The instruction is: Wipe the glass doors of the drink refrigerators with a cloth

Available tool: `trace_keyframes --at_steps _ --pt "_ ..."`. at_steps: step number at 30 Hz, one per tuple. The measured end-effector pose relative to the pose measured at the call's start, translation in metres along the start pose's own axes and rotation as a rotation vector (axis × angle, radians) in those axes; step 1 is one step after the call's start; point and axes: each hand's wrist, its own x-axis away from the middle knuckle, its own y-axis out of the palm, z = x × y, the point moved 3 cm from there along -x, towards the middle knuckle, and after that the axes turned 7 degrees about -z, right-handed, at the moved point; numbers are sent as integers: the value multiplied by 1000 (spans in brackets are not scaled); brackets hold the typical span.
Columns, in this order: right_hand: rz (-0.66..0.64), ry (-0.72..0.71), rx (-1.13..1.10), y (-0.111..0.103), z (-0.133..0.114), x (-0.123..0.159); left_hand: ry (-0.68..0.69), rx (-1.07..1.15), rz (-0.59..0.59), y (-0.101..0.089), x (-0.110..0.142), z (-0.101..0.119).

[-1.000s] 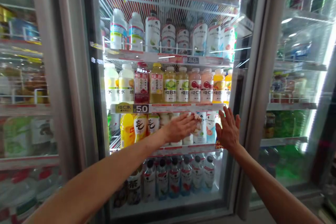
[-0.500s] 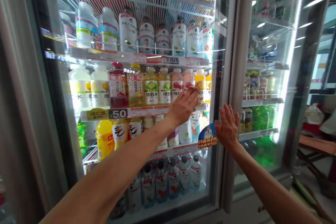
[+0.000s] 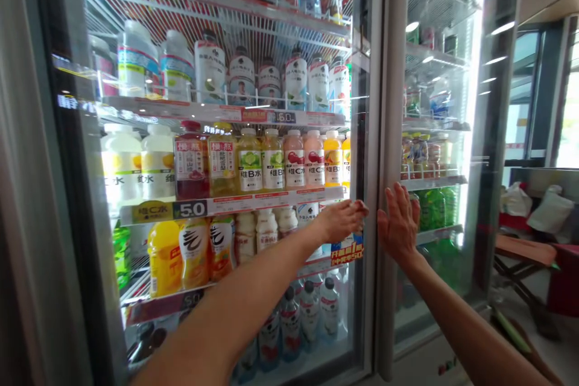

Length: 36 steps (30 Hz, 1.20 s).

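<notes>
My left hand (image 3: pixel 341 221) lies against the glass door (image 3: pixel 362 289) of a drinks fridge, low beside the door's right edge. Its fingers press on a small tan cloth, of which only a sliver shows at the fingertips; the palm hides the remainder. Just under this hand is a blue and red promotional sticker (image 3: pixel 346 251). My right hand (image 3: pixel 400 220) rests, fingers stretched, on the grey door frame (image 3: pixel 386 132) between the two doors, and nothing shows in it.
Behind the glass, bottled drinks (image 3: pixel 251 160) fill several wire shelves, with a price tag (image 3: pixel 192 209) on one shelf edge. A second fridge door (image 3: pixel 446 277) stands to the right. Farther right are a folding stool (image 3: pixel 525 251) and white bags (image 3: pixel 549 211).
My left hand has slid down and right across the glass with the cloth, from in front of the bottles to above the sticker. My right hand stays at the frame; the view has shifted slightly.
</notes>
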Motion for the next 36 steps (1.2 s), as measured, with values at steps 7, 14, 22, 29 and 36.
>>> trace_keyframes --at_steps 7,14,22,29,36 --pt "-5 30 -24 -1 -5 -11 -443 -21 115 -33 4 -78" --pt "21 -11 -101 -2 -36 -34 -194 -85 29 -47 40 -86" --pt "50 -1 -154 13 -74 -66 -248 -105 25 -70 92 -107" --pt "51 2 -227 25 -114 -96 -557 -218 179 -92 146 -132" --pt "-2 -17 -251 38 -145 -107 -714 -233 232 -104 210 -148"
